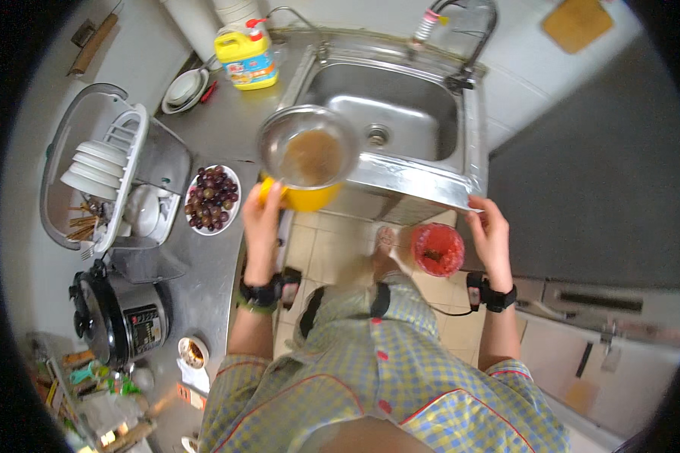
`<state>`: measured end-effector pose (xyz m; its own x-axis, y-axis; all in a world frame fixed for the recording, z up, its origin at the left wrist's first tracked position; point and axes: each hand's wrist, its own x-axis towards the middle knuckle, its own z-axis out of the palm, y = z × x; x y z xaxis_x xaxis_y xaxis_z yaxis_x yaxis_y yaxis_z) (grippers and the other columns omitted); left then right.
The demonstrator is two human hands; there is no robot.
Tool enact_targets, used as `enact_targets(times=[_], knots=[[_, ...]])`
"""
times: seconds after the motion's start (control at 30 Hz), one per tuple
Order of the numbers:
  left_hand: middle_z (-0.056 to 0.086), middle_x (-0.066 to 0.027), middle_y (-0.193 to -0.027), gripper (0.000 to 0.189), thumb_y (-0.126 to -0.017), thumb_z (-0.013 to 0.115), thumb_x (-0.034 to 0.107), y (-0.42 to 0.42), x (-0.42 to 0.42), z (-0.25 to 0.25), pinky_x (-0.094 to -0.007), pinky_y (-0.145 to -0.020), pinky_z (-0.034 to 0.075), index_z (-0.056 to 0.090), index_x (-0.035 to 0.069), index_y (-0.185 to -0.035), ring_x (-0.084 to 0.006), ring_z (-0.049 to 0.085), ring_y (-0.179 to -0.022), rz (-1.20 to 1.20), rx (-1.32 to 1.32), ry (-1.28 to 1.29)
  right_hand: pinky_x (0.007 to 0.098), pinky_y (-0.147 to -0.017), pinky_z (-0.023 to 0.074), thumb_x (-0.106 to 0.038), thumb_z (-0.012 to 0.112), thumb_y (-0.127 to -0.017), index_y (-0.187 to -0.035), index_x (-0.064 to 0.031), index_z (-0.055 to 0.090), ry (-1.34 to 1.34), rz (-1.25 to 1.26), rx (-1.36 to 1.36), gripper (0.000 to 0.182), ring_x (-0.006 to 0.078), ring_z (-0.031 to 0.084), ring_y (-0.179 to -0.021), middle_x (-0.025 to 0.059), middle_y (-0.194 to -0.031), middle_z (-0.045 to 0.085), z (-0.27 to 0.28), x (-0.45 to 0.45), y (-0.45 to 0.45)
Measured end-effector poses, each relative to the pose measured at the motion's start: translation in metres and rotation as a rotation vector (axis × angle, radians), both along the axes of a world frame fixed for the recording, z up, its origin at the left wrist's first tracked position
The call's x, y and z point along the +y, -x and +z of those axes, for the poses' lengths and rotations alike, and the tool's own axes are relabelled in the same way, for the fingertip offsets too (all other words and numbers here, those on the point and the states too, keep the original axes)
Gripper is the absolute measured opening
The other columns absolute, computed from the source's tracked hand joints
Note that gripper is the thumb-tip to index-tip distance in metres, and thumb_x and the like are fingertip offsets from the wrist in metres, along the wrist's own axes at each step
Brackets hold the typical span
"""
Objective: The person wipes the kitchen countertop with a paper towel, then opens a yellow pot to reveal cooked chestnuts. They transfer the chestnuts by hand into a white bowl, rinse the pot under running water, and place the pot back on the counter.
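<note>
My left hand [262, 226] grips the yellow handle of a yellow pot [311, 199] with a shiny metal inside. Cloudy brown liquid lies in the pot, which is held level with the near left corner of the stainless steel sink [340, 85] and hides part of its rim. My right hand [492, 235] is at the sink's front right corner, thumb and fingers apart and nothing seen between them. Whether the fingertips touch the metal edge, I cannot tell. The sink basin shows its drain [377, 135] and no standing water.
A white plate of grapes [211, 198], a dish rack [130, 170] and a pressure cooker [122, 320] stand on the left counter. Yellow detergent jug [246, 62] sits behind. The black faucet [481, 51] arches at the back right. A red bin [437, 249] stands on the floor.
</note>
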<state>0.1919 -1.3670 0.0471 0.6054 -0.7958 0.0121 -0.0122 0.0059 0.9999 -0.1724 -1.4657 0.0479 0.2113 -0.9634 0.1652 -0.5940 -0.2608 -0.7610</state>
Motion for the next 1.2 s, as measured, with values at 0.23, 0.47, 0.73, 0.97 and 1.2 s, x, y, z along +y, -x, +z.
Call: enact_targets(times=[0.23,0.47,0.73,0.97,1.2], knots=[[0.06,-0.0026,-0.069,0.024,-0.086,0.068,0.021,0.016,-0.144,-0.011,-0.0212,-0.062,0.042,0.061,-0.002,-0.084,-0.0078,0.053,-0.063,0.039,-0.273,-0.091,0.0309,-0.061,0.0505,-0.007,0.058,-0.086,-0.11,-0.003,0.059,-0.036,0.205,-0.009,0.024,0.0228,0.065,-0.076,0.0125,-0.101,0.064,0.001,-0.122,-0.019],[0.065,-0.0139,-0.072,0.031,-0.073,0.074,0.028,0.024,-0.242,-0.024,-0.0375,-0.073,0.042,0.065,0.001,-0.084,-0.0292,0.061,-0.067,-0.046,-1.02,-0.17,0.0333,-0.062,0.0525,-0.004,0.059,-0.086,-0.109,-0.0028,0.059,-0.108,0.222,0.002,0.024,0.0258,0.066,-0.079,0.0146,-0.099,0.062,-0.006,-0.185,-0.032],[0.064,-0.0058,-0.081,0.028,-0.066,0.075,0.029,0.021,-0.298,-0.056,-0.0395,-0.079,0.038,0.064,0.01,-0.084,-0.0238,0.061,-0.079,-0.3,-1.474,-0.236,0.0362,-0.067,0.0522,-0.006,0.06,-0.084,-0.11,-0.0021,0.057,-0.078,0.132,0.023,0.026,0.0281,0.065,-0.078,0.0166,-0.099,0.06,-0.02,-0.227,-0.042],[0.065,-0.0066,-0.081,0.031,-0.069,0.076,0.03,-0.011,-0.318,-0.084,-0.0415,-0.079,0.037,0.065,0.008,-0.087,-0.0264,0.06,-0.08,-0.223,-1.2,-0.047,0.0425,-0.096,0.0401,-0.007,0.061,-0.082,-0.126,0.002,0.046,0.337,-0.167,0.201,0.048,0.0403,0.049,-0.112,0.0233,-0.12,0.05,-0.047,-0.305,-0.055],[0.044,-0.0008,-0.06,0.033,-0.089,0.061,0.026,-0.024,-0.317,-0.117,-0.0263,-0.049,0.031,0.052,-0.001,-0.071,-0.0071,0.041,-0.057,-0.288,-0.14,-0.164,0.0434,-0.075,0.0503,-0.012,0.054,-0.088,-0.117,-0.0023,0.057,0.06,-0.313,0.292,0.031,0.0374,0.065,-0.086,0.0232,-0.089,0.066,-0.089,-0.364,-0.037]])
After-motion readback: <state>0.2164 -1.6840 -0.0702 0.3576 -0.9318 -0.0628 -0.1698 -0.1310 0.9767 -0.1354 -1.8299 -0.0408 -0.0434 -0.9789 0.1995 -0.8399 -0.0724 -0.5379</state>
